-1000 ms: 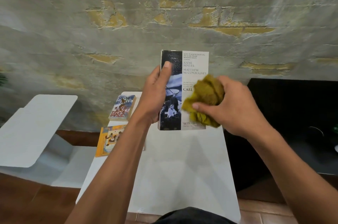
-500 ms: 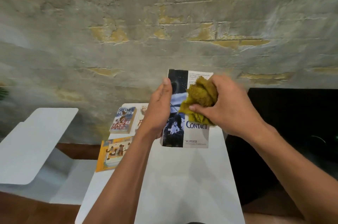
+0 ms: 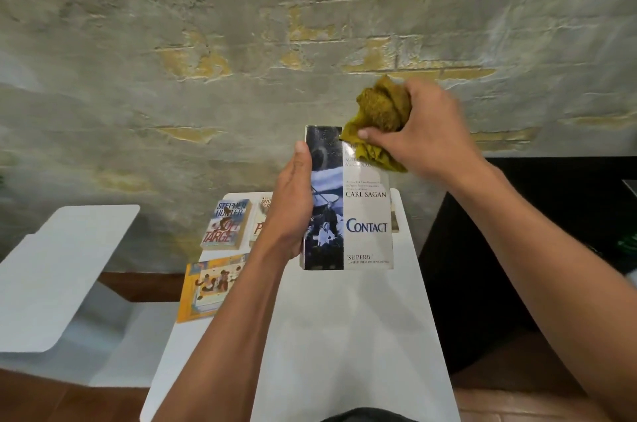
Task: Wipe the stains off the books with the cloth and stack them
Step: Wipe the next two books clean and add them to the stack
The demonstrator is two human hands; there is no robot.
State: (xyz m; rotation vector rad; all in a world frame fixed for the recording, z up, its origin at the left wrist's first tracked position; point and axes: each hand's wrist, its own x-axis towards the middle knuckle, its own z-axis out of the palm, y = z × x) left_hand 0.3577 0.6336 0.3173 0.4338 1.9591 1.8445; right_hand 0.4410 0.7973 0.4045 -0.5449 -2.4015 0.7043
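Observation:
My left hand (image 3: 293, 211) grips the paperback "Contact" (image 3: 365, 214) by its spine side and holds it upright above the white table (image 3: 344, 335). My right hand (image 3: 424, 135) grips a bunched olive-yellow cloth (image 3: 381, 111), which touches the book's top right corner. On the table's far left lie a Stephen Hunter paperback (image 3: 225, 225), a second paperback (image 3: 262, 218) partly hidden behind my left hand, and a flat orange picture book (image 3: 210, 287) that overhangs the left edge.
A rough grey plastered wall (image 3: 241, 76) stands just behind the table. A white chair (image 3: 62, 270) is at the left. A black surface (image 3: 537, 249) borders the table on the right. Brown tiled floor shows below.
My right hand has swept the cloth up the cover, from the middle to the top right corner, uncovering the title. The book has stayed upright in my left hand.

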